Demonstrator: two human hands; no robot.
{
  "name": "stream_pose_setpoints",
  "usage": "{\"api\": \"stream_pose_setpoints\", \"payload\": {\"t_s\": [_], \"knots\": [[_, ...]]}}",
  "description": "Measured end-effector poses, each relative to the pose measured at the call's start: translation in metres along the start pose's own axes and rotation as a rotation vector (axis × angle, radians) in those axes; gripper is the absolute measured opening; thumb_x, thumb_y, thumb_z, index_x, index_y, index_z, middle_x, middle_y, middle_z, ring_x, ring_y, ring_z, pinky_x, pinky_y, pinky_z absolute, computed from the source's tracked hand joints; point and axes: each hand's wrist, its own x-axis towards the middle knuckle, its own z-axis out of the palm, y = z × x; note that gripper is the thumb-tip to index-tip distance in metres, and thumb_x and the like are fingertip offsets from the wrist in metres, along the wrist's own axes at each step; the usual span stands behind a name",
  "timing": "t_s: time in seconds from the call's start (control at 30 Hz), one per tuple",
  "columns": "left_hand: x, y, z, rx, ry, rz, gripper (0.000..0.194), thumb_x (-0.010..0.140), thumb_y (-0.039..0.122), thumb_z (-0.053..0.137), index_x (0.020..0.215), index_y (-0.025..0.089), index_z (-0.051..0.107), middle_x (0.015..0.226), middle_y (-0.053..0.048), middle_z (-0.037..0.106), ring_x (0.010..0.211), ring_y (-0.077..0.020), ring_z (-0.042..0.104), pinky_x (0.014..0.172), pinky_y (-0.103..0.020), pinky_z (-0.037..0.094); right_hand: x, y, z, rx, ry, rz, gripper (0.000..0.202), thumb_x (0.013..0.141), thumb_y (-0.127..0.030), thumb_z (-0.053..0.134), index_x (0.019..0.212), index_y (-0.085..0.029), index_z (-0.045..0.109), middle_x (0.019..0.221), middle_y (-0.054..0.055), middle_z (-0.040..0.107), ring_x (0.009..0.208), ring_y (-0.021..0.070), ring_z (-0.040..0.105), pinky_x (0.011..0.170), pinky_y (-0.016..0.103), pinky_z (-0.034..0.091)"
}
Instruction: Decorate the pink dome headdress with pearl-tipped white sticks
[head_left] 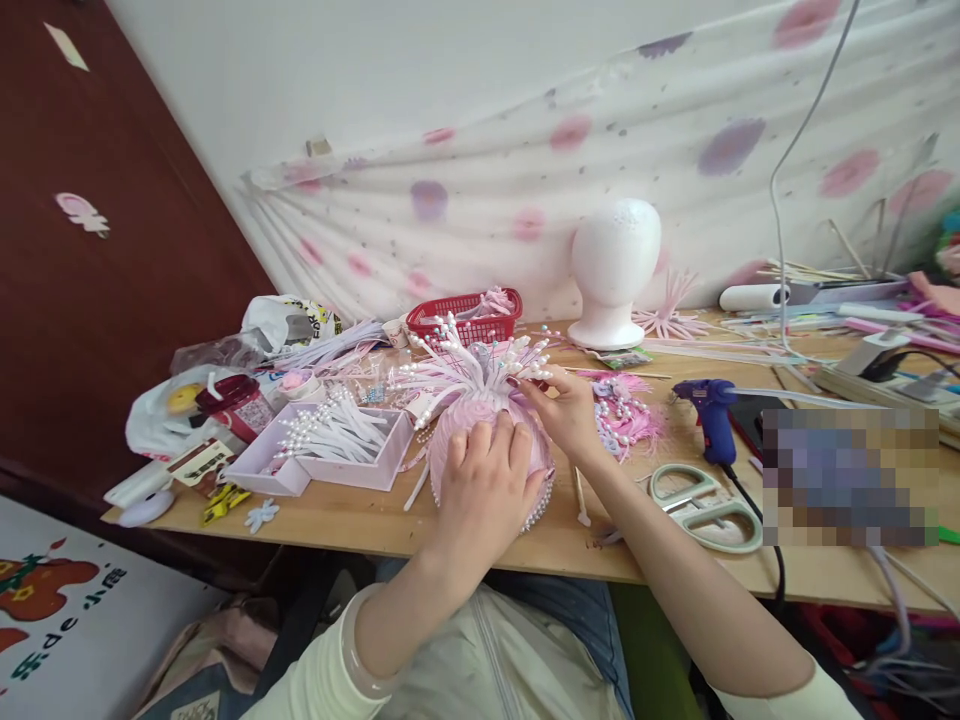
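A rounded pink pipe-cleaner headpiece (442,440) lies at the table's front, edged with small pearls. From its far side fans a spray of pale stems (435,380) tipped with white pearls. My left hand (487,475) is curved over the top of the pink dome, fingers bent on it and thumb at its right side. My right hand (562,408) reaches in from the right, its thumb and fingertips pinched among the pearl-tipped stems at the spray's right. Exactly which stem they grip is partly hidden.
Left stands a lilac box (360,473) of pearl-tipped white stems. Behind are a red basket (465,318) and a white foam head (619,265). At right lie green-handled scissors (720,520), a blue glue gun (712,415) with its cord, and pink tasselled pieces (630,410).
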Motion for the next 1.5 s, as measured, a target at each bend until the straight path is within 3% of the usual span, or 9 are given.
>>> {"api": "stream_pose_setpoints", "payload": {"t_s": [0.27,0.47,0.6,0.77,0.87,0.97,1.2,1.37,1.5], "knots": [[0.004,0.017,0.005,0.079,0.073,-0.09,0.026,0.09,0.02,0.051,0.112,0.009,0.06,0.117,-0.017,0.067,0.091,-0.0272,0.06,0.072,-0.04,0.043,-0.001,0.004,-0.001,-0.032,-0.019,-0.013,0.014,0.081,-0.028,0.064,0.075,-0.02,0.074,0.069,0.001,0.069,0.063,0.0155,0.056,0.063,0.028,0.043],[0.01,0.019,0.005,0.087,0.06,-0.096,0.016,0.085,0.009,0.048,0.094,0.013,0.061,0.091,-0.013,0.068,0.08,-0.0256,0.06,0.067,-0.038,0.043,-0.002,0.001,-0.002,-0.074,-0.014,0.0,0.016,0.082,-0.032,0.063,0.076,-0.02,0.073,0.068,0.001,0.068,0.061,0.0158,0.054,0.062,0.029,0.043],[0.007,0.024,0.008,0.126,0.109,-0.113,0.02,0.085,0.005,0.046,0.095,0.011,0.063,0.102,-0.017,0.07,0.086,-0.0252,0.062,0.07,-0.037,0.045,-0.002,0.003,-0.002,-0.095,-0.028,0.01,0.018,0.082,-0.033,0.062,0.073,-0.02,0.07,0.068,0.001,0.068,0.062,0.0162,0.055,0.062,0.029,0.044],[-0.001,0.006,-0.003,-0.208,0.142,-0.115,0.011,0.085,0.018,0.056,0.089,0.015,0.065,0.112,-0.014,0.071,0.09,-0.0285,0.064,0.072,-0.042,0.05,-0.002,0.003,-0.013,-0.15,-0.013,-0.036,0.016,0.085,-0.031,0.062,0.077,-0.021,0.071,0.077,0.003,0.071,0.071,0.019,0.061,0.069,0.032,0.047],[0.001,-0.014,-0.014,-0.503,0.248,-0.147,0.017,0.091,0.014,0.049,0.089,0.018,0.066,0.09,-0.005,0.074,0.08,-0.0204,0.067,0.072,-0.035,0.053,-0.006,-0.014,-0.032,-0.221,0.047,-0.132,0.013,0.086,-0.027,0.063,0.077,-0.023,0.072,0.078,0.003,0.072,0.074,0.0207,0.063,0.07,0.034,0.048],[0.011,-0.023,-0.019,-0.635,0.301,-0.171,0.025,0.093,0.013,0.05,0.113,0.017,0.064,0.098,-0.005,0.075,0.085,-0.0171,0.069,0.074,-0.03,0.055,-0.015,-0.044,-0.051,-0.267,0.002,-0.286,0.012,0.087,-0.021,0.063,0.083,-0.027,0.074,0.081,0.002,0.074,0.078,0.0215,0.064,0.073,0.037,0.049],[0.019,-0.008,-0.022,-0.917,0.256,-0.122,0.025,0.085,0.006,0.055,0.1,0.019,0.072,0.084,-0.002,0.074,0.073,-0.0135,0.068,0.065,-0.024,0.054,-0.033,-0.106,-0.061,-0.249,-0.158,-0.417,0.029,0.087,-0.01,0.061,0.096,-0.032,0.075,0.083,0.001,0.073,0.078,0.0202,0.063,0.072,0.038,0.05],[0.003,-0.01,-0.02,-1.061,0.248,-0.241,0.02,0.082,0.008,0.059,0.085,0.02,0.074,0.074,0.002,0.074,0.063,-0.0108,0.065,0.059,-0.02,0.052,-0.052,-0.11,-0.08,-0.24,-0.225,-0.161,0.02,0.085,-0.026,0.068,0.105,-0.031,0.072,0.091,0.003,0.073,0.084,0.0222,0.066,0.077,0.038,0.052],[-0.013,-0.017,-0.014,-1.166,0.196,-0.446,0.012,0.084,0.016,0.061,0.083,0.02,0.072,0.074,0.001,0.074,0.06,-0.0107,0.065,0.051,-0.018,0.05,-0.065,-0.068,-0.142,-0.581,0.169,0.4,0.028,0.078,-0.049,0.067,0.08,-0.021,0.073,0.075,0.008,0.073,0.069,0.0262,0.067,0.062,0.037,0.05]]}}
